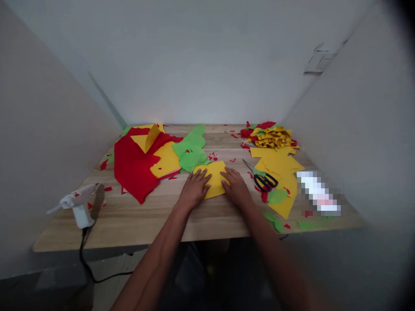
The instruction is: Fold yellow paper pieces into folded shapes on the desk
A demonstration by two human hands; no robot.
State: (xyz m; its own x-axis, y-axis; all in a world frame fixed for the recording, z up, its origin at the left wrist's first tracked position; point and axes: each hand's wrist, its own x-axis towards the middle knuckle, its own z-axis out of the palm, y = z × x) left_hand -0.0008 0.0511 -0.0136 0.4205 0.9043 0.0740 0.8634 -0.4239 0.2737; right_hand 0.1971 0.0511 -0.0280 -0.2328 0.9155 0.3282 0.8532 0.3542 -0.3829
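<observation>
A piece of yellow felt-like sheet [215, 180] lies flat on the wooden table in front of me. My left hand [196, 186] rests on its left side, fingers spread and palm down. On the right side of the same sheet, my right hand [236, 185] lies flat with its fingers apart. Green sheet pieces [191, 151] lie just behind the yellow one. Dark-handled scissors [265, 180] sit to the right of my right hand, their blades pointing up and left.
A white glue gun [81, 203] stands at the left, its cord hanging over the front edge. Red sheet [134, 166] covers the left side. Yellow pieces [279, 166] and a ruffled yellow bundle [272, 137] are at the right, near a blurred white object [317, 192]. Walls enclose the table [129, 229].
</observation>
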